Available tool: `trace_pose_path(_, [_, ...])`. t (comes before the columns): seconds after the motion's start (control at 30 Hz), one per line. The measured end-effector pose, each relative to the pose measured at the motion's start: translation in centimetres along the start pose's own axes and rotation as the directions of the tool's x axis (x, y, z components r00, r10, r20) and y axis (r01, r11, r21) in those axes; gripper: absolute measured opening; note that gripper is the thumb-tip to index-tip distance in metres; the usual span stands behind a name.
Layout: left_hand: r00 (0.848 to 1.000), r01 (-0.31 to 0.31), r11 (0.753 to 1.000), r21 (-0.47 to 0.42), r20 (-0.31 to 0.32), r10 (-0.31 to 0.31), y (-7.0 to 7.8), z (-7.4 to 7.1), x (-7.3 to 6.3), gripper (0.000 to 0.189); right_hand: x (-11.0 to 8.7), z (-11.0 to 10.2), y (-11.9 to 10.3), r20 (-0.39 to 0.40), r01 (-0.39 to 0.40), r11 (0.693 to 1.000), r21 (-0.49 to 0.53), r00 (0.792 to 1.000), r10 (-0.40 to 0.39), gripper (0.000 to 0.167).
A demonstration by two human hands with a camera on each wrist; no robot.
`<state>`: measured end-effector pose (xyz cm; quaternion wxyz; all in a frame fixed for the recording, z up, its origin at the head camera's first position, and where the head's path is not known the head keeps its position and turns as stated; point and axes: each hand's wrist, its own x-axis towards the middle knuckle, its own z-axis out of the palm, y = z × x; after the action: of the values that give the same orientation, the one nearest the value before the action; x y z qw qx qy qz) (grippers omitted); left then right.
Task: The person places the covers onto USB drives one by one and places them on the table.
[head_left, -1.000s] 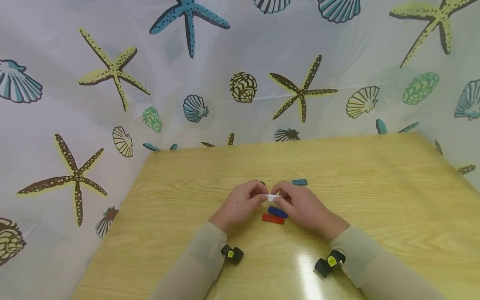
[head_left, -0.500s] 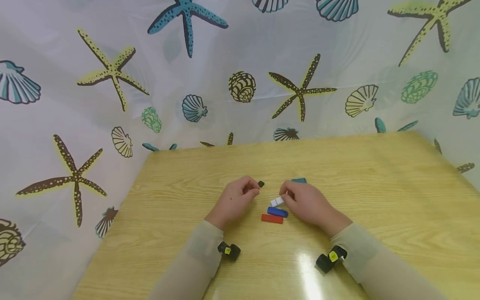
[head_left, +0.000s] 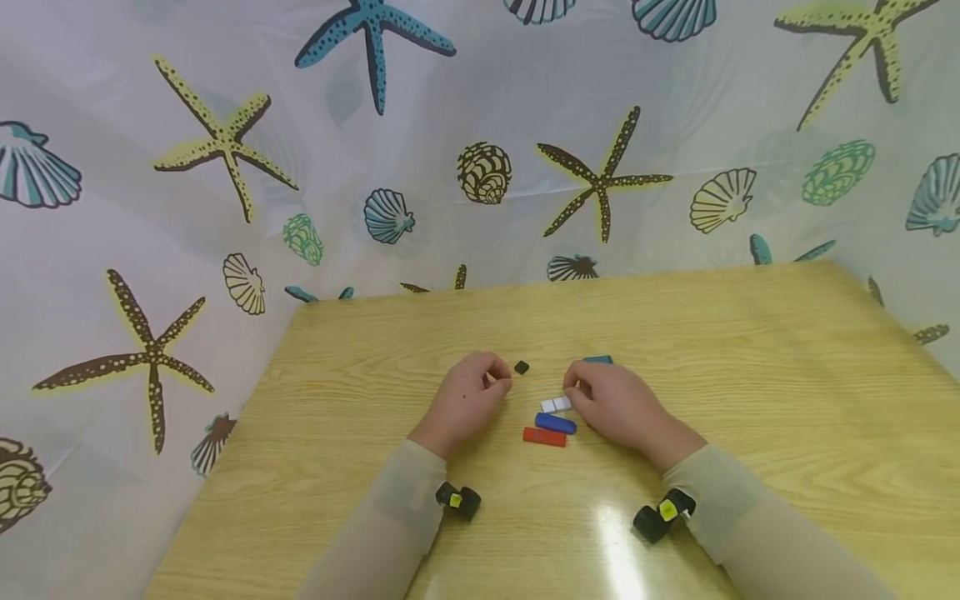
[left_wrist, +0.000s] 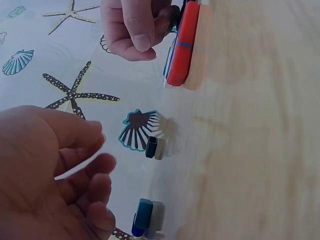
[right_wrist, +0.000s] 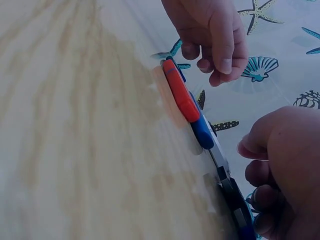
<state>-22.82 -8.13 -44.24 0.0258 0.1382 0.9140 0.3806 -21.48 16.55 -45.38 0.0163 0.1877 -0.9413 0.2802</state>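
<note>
While the left hand [head_left: 461, 406] and right hand [head_left: 621, 408], fingers loosely bent, both look empty, the white stick [head_left: 556, 405] lies by the right one, contact unclear, just beyond 1 blue stick [head_left: 556, 424] and 1 red stick [head_left: 544, 437], presumably grouped for easy reach.

Left hand [head_left: 467, 398] and right hand [head_left: 621, 407]: bare. Left sleeve [head_left: 382, 533] and right sleeve [head_left: 772, 542]: plain beige. Left camera [head_left: 469, 503] and right camera [head_left: 649, 524]: black, rounded, each with a yellow square [head_left: 455, 500].

Beyond the right grip [head_left: 618, 406], the wood-grained bench [head_left: 750, 375] is backed by white cloth [head_left: 450, 108] printed with starfish [head_left: 600, 181] and shells [head_left: 723, 204].
</note>
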Motion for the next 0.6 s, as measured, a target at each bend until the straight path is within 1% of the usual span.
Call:
trace_pose_path(0.13, [1.000,0.009,0.998,0.056,-0.003,-0.009,-0.09,0.00,0.06,0.011,-0.04,-0.04,-0.02,-0.003,0.003,1.000,0.008,1.000,-0.003,0.006])
trace_pose_path(0.23, [1.000,0.018,0.996,0.085,0.007,-0.019,-0.09,-0.03,-0.01,0.017,-0.06,-0.02,-0.01,-0.003,0.006,1.000,0.010,1.000,-0.006,0.006])
trace_pose_path(0.47, [0.999,0.035,0.993,0.117,0.022,-0.037,-0.28,0.06,0.04,0.025,-0.09,-0.01,-0.06,0.000,0.013,1.000,0.006,1.000,-0.013,0.006])
trace_pose_path(0.6, [0.998,0.042,0.987,0.157,0.034,-0.047,-0.54,0.14,0.14,0.027,-0.05,0.02,0.02,-0.004,0.021,1.000,0.001,1.000,-0.021,0.005])
